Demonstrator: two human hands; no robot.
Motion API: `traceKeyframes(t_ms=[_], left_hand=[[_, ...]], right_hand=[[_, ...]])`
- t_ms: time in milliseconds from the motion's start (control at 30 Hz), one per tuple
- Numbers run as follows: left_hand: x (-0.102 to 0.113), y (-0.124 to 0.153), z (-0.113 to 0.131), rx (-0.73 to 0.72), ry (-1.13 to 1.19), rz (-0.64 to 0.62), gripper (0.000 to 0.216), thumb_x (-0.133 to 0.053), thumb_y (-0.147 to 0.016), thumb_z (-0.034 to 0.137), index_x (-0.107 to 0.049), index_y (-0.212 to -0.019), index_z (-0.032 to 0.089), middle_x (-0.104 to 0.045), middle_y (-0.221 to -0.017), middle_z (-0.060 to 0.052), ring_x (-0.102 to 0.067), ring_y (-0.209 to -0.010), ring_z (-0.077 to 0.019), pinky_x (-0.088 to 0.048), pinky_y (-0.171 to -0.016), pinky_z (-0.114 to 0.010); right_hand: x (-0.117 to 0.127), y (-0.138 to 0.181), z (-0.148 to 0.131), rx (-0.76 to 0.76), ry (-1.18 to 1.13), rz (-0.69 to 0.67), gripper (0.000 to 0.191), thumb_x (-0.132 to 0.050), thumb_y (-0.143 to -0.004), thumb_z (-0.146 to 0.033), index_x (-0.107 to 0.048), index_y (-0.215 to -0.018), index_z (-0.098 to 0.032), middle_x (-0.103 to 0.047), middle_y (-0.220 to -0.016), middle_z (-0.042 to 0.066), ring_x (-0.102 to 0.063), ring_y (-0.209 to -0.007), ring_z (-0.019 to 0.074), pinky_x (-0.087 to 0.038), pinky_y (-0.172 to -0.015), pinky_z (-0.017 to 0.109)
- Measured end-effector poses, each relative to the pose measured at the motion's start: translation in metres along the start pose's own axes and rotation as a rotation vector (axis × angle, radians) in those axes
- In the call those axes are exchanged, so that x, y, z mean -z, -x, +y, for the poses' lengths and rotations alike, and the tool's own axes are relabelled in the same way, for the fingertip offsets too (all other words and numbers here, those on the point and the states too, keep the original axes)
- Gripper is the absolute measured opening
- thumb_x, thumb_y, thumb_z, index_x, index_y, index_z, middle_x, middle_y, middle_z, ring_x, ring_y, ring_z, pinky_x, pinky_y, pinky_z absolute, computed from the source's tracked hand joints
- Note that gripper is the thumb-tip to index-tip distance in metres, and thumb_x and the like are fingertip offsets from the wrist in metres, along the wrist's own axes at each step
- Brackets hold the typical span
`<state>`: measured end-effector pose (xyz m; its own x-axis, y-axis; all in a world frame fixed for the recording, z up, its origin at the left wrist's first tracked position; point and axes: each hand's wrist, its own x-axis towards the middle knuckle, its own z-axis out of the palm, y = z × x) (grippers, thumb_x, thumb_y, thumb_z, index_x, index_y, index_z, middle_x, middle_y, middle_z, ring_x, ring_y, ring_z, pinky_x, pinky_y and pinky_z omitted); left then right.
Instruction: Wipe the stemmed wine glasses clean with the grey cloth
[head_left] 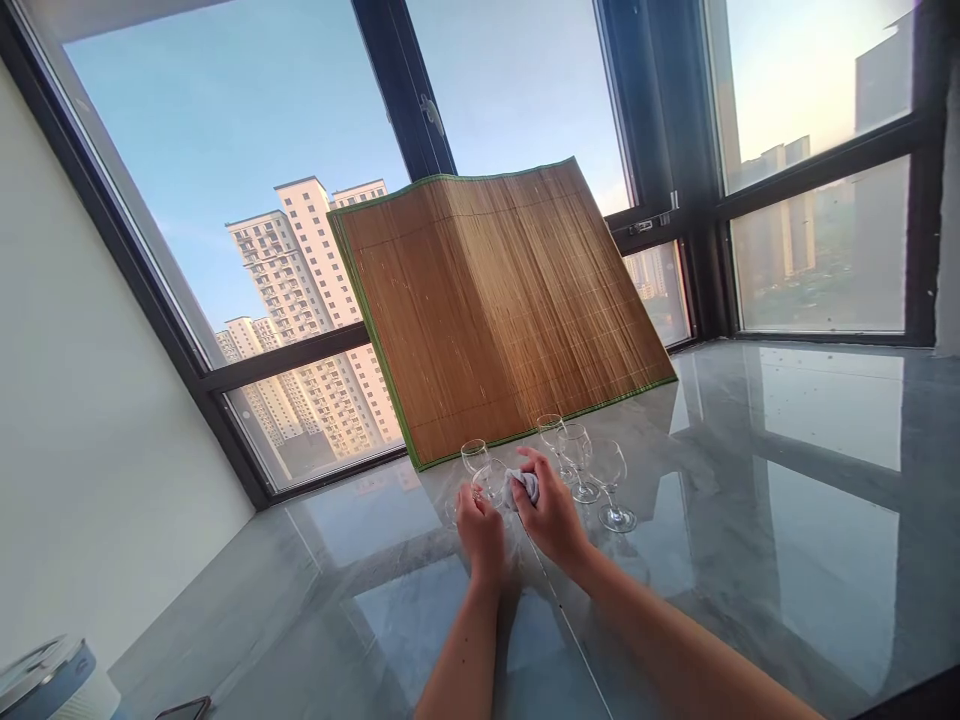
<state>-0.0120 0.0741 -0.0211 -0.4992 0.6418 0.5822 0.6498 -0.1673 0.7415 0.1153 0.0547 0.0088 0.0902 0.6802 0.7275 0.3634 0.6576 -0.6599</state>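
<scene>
My left hand is closed around the stem of a clear wine glass, which looks tilted, its bowl toward my right hand. A bunched pale grey cloth is gripped in my right hand, against or very close to that bowl; exact contact is hard to make out. Just behind my left hand stands another clear glass. To the right of my right hand, several stemmed glasses are grouped, among them a front one and a rear one.
A brown bamboo mat with green edging leans against the dark window frame behind the glasses. The glossy grey marble surface has a thin seam running toward me. At lower left are a white-and-blue lidded container and a phone-like dark edge.
</scene>
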Motion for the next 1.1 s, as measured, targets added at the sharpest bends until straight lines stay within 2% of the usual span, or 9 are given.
traceKeyframes(t_ms=[133,300,500,833,1100], left_hand=[[0.0022,0.0001,-0.0009,0.022,-0.024,-0.018,0.016,-0.046,-0.088,0.013,-0.057,-0.08,0.02,-0.061,-0.082,-0.003,-0.055,-0.074,-0.0171,-0.04,-0.069,-0.028],[0.0025,0.0002,-0.0035,-0.008,0.026,-0.052,0.014,-0.055,-0.086,0.022,-0.056,-0.072,0.02,-0.059,-0.074,-0.001,-0.051,-0.067,-0.0156,-0.036,-0.064,-0.027],[0.0064,0.0035,0.0026,-0.077,0.06,-0.097,0.012,-0.058,-0.081,0.021,-0.055,-0.069,0.02,-0.059,-0.071,0.0,-0.05,-0.066,-0.0153,-0.033,-0.063,-0.026],[0.0077,0.0038,0.0044,-0.099,0.095,-0.098,0.005,-0.058,-0.079,0.019,-0.063,-0.077,0.019,-0.062,-0.078,-0.002,-0.052,-0.069,-0.0162,-0.034,-0.065,-0.026],[0.0064,0.0041,0.0017,-0.094,0.059,-0.106,0.007,-0.056,-0.08,0.019,-0.062,-0.076,0.018,-0.061,-0.075,-0.002,-0.051,-0.066,-0.0156,-0.033,-0.062,-0.025]], right_hand=[[0.0006,0.0009,-0.0073,-0.051,-0.119,-0.025,0.033,-0.046,-0.093,-0.033,-0.048,-0.124,-0.022,-0.061,-0.095,0.002,-0.06,-0.075,0.0135,-0.049,-0.075,0.028],[-0.0021,0.0047,-0.0096,-0.068,-0.206,-0.082,0.038,-0.049,-0.089,-0.028,-0.046,-0.127,-0.023,-0.061,-0.093,0.001,-0.059,-0.072,0.0124,-0.047,-0.071,0.025],[-0.003,0.0071,-0.0114,-0.069,-0.248,-0.174,0.043,-0.051,-0.087,-0.024,-0.044,-0.129,-0.023,-0.063,-0.089,-0.001,-0.059,-0.074,0.0132,-0.045,-0.072,0.026],[-0.0035,0.0068,-0.0117,-0.101,-0.227,-0.176,0.043,-0.051,-0.087,-0.025,-0.044,-0.13,-0.022,-0.061,-0.089,-0.001,-0.058,-0.075,0.0131,-0.045,-0.074,0.027],[-0.0039,0.0074,-0.0111,-0.105,-0.212,-0.189,0.047,-0.051,-0.087,-0.028,-0.043,-0.133,-0.023,-0.061,-0.09,-0.001,-0.058,-0.076,0.0134,-0.045,-0.074,0.027]])
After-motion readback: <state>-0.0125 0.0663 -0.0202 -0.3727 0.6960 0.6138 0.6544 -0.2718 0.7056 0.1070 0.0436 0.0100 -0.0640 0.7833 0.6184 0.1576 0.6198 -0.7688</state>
